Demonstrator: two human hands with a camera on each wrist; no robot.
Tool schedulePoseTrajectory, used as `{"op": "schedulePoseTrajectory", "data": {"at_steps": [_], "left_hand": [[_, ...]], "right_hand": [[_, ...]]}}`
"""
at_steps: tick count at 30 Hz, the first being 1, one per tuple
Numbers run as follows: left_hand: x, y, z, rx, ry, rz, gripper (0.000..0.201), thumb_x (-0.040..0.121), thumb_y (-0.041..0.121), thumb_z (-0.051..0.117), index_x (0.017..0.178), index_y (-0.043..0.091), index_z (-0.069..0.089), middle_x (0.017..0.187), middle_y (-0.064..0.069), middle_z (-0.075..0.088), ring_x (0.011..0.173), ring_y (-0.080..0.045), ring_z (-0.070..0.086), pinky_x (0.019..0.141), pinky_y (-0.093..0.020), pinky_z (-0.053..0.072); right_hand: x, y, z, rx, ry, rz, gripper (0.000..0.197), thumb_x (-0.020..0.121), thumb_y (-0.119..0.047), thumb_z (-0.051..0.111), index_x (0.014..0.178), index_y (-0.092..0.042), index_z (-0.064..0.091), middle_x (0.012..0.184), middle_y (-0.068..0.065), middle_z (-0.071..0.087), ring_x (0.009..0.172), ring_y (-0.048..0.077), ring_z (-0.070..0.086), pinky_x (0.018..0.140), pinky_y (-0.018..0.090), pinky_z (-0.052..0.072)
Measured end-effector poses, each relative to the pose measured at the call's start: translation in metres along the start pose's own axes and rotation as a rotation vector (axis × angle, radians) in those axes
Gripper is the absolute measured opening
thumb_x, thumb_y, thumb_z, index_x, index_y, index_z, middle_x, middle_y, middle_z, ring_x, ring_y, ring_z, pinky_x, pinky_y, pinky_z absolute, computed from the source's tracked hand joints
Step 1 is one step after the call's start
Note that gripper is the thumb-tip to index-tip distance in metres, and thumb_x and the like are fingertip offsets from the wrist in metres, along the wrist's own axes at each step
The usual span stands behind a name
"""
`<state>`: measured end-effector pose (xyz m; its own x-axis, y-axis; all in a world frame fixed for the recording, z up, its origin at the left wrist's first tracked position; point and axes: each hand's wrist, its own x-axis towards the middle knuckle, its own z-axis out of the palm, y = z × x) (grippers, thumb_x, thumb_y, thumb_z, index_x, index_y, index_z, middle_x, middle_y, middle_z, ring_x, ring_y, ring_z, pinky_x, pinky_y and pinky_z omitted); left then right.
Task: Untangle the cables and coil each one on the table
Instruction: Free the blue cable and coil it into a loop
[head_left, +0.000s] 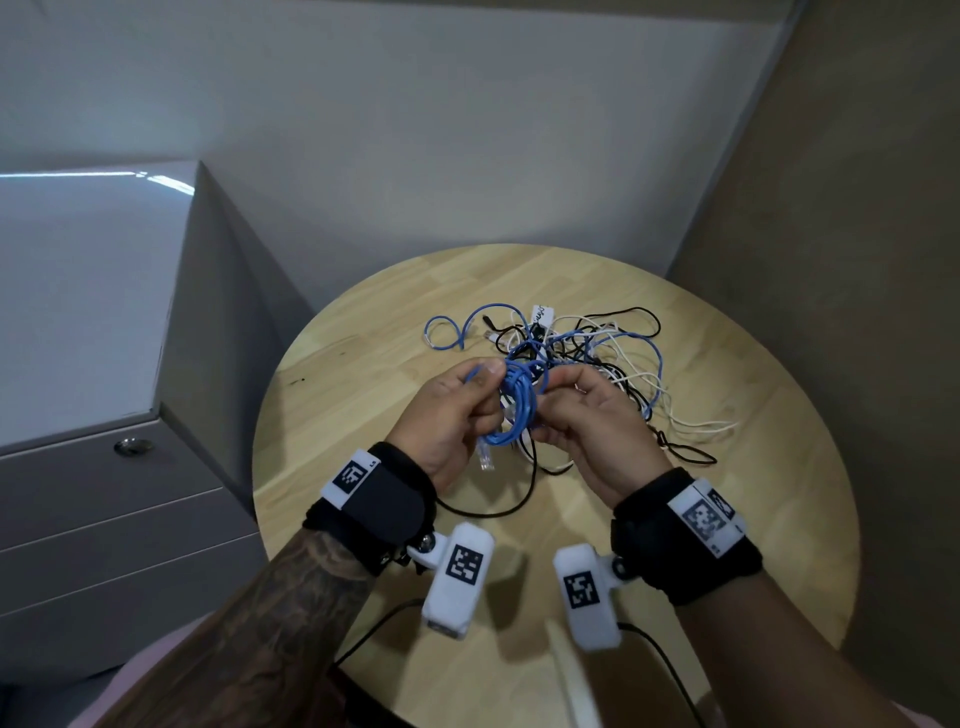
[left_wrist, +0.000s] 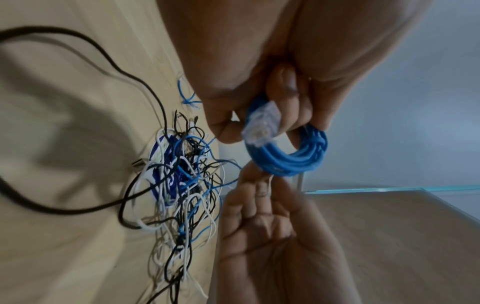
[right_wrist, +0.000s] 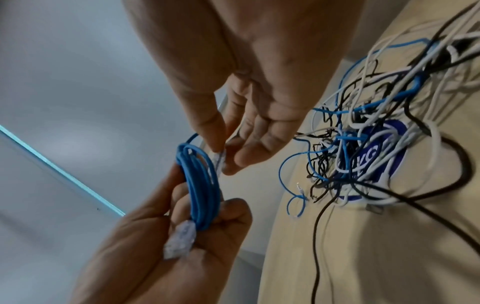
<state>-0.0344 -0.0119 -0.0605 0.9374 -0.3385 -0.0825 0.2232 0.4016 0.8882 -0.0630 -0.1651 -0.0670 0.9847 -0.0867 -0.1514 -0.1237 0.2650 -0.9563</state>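
Grey walls and a grey cabinet (head_left: 78, 467) at the left surround a round wooden table (head_left: 363, 415). Both hands are raised above its near middle, holding a coiled blue network cable (head_left: 519, 410) between them. The left hand (head_left: 447, 415) has its fingers curled round the coil; the loops stand on edge, their long axis running near to far, and a clear plug (head_left: 485, 460) hangs from the near end, pointing down toward the person. The right hand (head_left: 587, 415) pinches the cable's other end, a second clear plug (right_wrist: 219, 159), between thumb and fingertips just beside the coil's far part. Beyond the hands, on the table's far middle, lies a tangle of blue, white and black cables (head_left: 587, 353). One thick black cable (head_left: 488, 512) trails toward the near edge.
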Motion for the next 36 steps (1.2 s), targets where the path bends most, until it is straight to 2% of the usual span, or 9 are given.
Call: {"op": "schedulePoseTrajectory", "data": {"at_steps": [4,6,11,15,19,24,28,32,36], "left_hand": [[-0.003,0.003,0.003,0.023,-0.001,-0.005,0.015,0.102,0.01,0.044,0.102,0.001,0.056,0.047,0.012,0.035,0.039,0.0,0.033,0.045,-0.011,0.042],[-0.001,0.002,-0.001,0.05,-0.002,0.006,0.016,0.102,0.012,0.045,0.102,0.002,0.058,0.047,0.013,0.041,0.041,0.0,0.039,0.05,-0.013,0.045],[-0.002,-0.003,0.001,0.063,-0.014,0.03,0.019,0.101,0.014,0.046,0.107,0.002,0.058,0.047,0.013,0.044,0.042,-0.001,0.04,0.05,-0.016,0.041],[-0.001,-0.003,0.004,0.02,0.005,0.06,0.021,0.101,0.015,0.045,0.103,0.004,0.063,0.055,0.006,0.048,0.046,-0.002,0.041,0.049,-0.014,0.036],[0.0,-0.001,-0.001,-0.005,-0.042,0.037,0.016,0.101,0.016,0.048,0.096,0.005,0.059,0.052,0.009,0.038,0.044,-0.001,0.029,0.05,-0.017,0.018],[-0.006,0.0,0.003,0.052,-0.214,0.01,0.038,0.084,-0.015,0.058,0.121,-0.01,0.048,0.069,0.0,0.063,0.063,-0.008,0.062,0.065,-0.02,0.052],[-0.009,0.001,0.008,0.122,-0.222,0.05,0.037,0.086,-0.023,0.048,0.117,-0.003,0.044,0.05,0.01,0.055,0.046,0.002,0.052,0.056,-0.015,0.049],[-0.007,0.006,0.003,0.081,-0.181,0.06,0.035,0.087,-0.018,0.049,0.118,-0.003,0.046,0.057,0.007,0.063,0.052,-0.002,0.059,0.055,-0.014,0.048],[-0.005,0.004,-0.001,0.071,-0.188,0.023,0.038,0.083,-0.008,0.063,0.118,-0.004,0.05,0.067,0.006,0.065,0.058,-0.004,0.06,0.058,-0.016,0.048]], "right_hand": [[-0.002,-0.002,0.006,0.016,-0.003,0.036,0.017,0.092,-0.005,0.06,0.105,-0.015,0.059,0.079,0.003,0.072,0.071,0.019,0.065,0.075,0.036,0.049],[-0.004,-0.004,0.007,-0.006,-0.066,0.026,0.033,0.084,-0.014,0.067,0.117,-0.015,0.062,0.093,0.006,0.074,0.082,0.023,0.068,0.082,0.036,0.052],[-0.014,0.002,0.014,-0.254,-0.222,-0.115,0.077,0.077,0.001,0.083,0.141,-0.018,0.045,0.111,0.004,0.074,0.102,0.018,0.071,0.092,0.03,0.057],[-0.012,0.0,0.017,-0.271,-0.093,-0.197,0.047,0.089,-0.006,0.074,0.132,-0.013,0.055,0.11,0.006,0.075,0.1,0.018,0.072,0.094,0.034,0.057],[-0.008,-0.013,0.008,-0.211,-0.111,-0.177,0.025,0.091,-0.008,0.069,0.113,-0.008,0.058,0.087,0.01,0.074,0.079,0.014,0.072,0.073,0.032,0.058],[-0.006,-0.023,-0.005,-0.186,-0.096,-0.206,0.015,0.088,-0.012,0.071,0.094,-0.006,0.059,0.075,0.008,0.072,0.066,0.017,0.068,0.056,0.027,0.056],[-0.005,-0.023,-0.008,-0.204,-0.114,-0.215,0.014,0.089,-0.013,0.071,0.093,-0.008,0.058,0.087,0.021,0.071,0.074,0.024,0.068,0.059,0.028,0.057],[-0.002,-0.025,-0.017,-0.149,-0.203,-0.165,0.007,0.094,-0.01,0.065,0.101,-0.008,0.066,0.091,0.007,0.074,0.08,0.018,0.069,0.069,0.032,0.061],[0.0,-0.023,-0.019,-0.357,-0.176,-0.246,0.011,0.097,-0.001,0.062,0.095,-0.012,0.064,0.078,-0.004,0.072,0.073,0.012,0.066,0.06,0.029,0.059]]}}
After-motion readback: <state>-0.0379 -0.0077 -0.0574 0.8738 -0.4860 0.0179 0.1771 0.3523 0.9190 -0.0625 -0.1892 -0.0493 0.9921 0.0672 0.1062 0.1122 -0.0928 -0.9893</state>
